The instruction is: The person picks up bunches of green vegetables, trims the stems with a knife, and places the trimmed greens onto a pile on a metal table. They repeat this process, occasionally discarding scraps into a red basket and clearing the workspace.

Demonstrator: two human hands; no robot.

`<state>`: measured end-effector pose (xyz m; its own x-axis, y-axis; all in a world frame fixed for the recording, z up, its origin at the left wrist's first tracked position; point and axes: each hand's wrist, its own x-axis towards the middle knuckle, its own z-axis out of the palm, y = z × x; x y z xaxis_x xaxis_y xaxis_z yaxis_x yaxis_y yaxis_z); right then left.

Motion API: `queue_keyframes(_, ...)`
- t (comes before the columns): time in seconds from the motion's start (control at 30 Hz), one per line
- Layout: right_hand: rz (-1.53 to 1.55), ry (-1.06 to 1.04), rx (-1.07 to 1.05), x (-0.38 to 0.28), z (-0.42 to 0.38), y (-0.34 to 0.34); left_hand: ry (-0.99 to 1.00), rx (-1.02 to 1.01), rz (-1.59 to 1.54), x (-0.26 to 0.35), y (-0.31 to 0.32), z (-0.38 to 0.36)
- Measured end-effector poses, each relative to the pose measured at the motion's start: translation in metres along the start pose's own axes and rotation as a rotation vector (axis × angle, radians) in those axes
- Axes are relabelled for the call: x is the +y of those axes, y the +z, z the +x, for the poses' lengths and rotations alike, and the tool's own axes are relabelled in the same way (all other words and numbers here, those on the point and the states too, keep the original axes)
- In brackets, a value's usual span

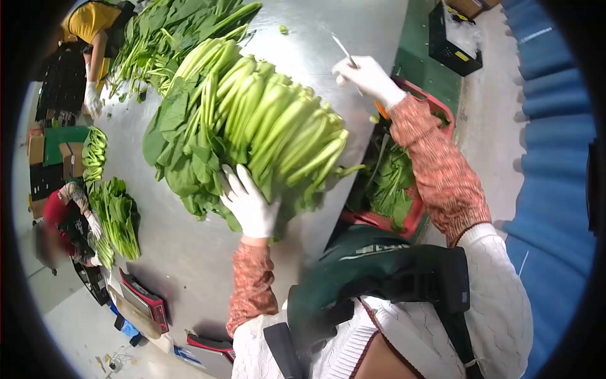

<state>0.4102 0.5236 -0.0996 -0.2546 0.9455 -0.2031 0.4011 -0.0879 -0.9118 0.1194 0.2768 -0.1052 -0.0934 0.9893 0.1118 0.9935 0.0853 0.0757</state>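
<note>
A large pile of leafy greens with pale green stalks (271, 120) lies on the metal table (196, 265). My left hand (249, 205), in a white glove, rests with spread fingers on the leaves at the pile's near edge. Away to the right, my right hand (363, 77), also gloved, is closed round a thin knife (341, 45), whose blade points up and to the left. It is above the table's right edge, apart from the pile.
Beside the table's right edge stands a red crate (413, 211) with loose leaves. More greens (164, 38) lie at the far end. Two co-workers' gloved hands (92, 100) show at the left, near bundled greens (117, 218). Red scales (145, 297) stand lower left.
</note>
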Motion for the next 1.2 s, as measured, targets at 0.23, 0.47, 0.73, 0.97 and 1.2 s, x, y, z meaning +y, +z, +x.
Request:
queue_keyframes(0.23, 0.189, 0.207, -0.089, -0.004, -0.131, 0.051, 0.045, 0.11, 0.005, 0.001, -0.014, -0.001)
queue_keyframes(0.47, 0.496, 0.095, 0.07, -0.016, -0.185, 0.047, 0.178, 0.486, -0.196, 0.052, -0.096, -0.053)
queue_keyframes(0.73, 0.333, -0.3, 0.116, -0.053, -0.273, 0.037, 0.392, 0.35, -0.617, 0.157, -0.106, -0.06)
queue_keyframes(0.97, 0.267, -0.214, 0.243, -0.034, -0.31, -0.02, 0.419, 0.136, -0.915, 0.194, -0.088, -0.049)
queue_keyframes(1.2, -0.315, -0.07, 0.307, 0.018, -0.309, -0.034, 0.623, 0.031, -0.975, 0.202, -0.089, -0.045)
